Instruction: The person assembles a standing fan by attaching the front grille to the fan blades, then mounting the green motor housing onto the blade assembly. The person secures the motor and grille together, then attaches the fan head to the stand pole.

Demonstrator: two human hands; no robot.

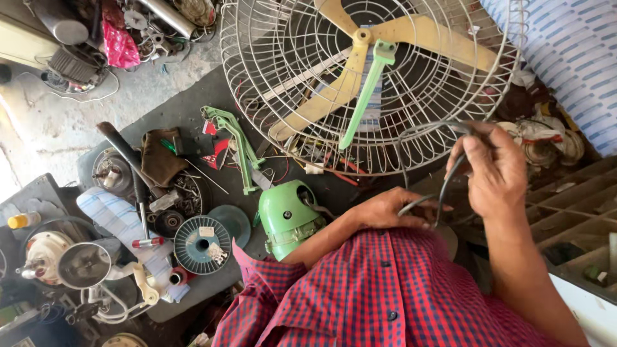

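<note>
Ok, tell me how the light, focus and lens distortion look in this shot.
Head view: daylight washes out the concrete floor at left; the fan guard bulges from the wide lens; both hands, left hand and right hand, and the grey cable are sharp; corners sit darker.

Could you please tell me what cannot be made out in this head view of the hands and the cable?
- Left hand: its palm and grip on the cable are turned away.
- Right hand: its fingertips curl behind the cable loop.
- Cable ends: lost behind the hands and the fan guard.
- Green motor: its lower part is hidden by the checked sleeve.
</note>
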